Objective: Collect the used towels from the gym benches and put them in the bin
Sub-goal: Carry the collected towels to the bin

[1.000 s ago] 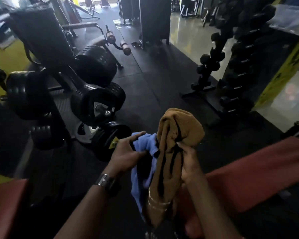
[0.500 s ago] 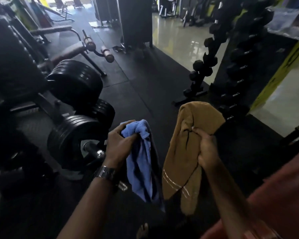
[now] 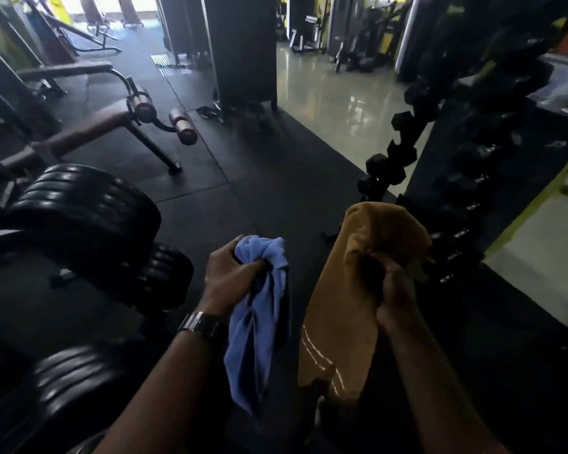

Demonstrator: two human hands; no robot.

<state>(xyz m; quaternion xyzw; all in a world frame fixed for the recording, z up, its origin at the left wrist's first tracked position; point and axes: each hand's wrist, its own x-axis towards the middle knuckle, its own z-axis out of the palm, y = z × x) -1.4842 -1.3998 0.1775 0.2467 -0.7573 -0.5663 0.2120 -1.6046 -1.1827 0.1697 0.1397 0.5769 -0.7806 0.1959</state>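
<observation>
Fingers pulled blue towel, brown towel apart.

**gymrat22:** what's lying around in there?

**plateguy:** black weight plates stacked on the left, dumbbell rack on the right, dark rubber mats between them.

**gymrat22:** and further back?

**plateguy:** shiny tile floor and a big dark column. Maybe a cable machine, too dim to tell.

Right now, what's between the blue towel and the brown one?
Nothing solid: blue towel and brown towel hang apart; only dark floor mat shows through the gap, head view.
</observation>
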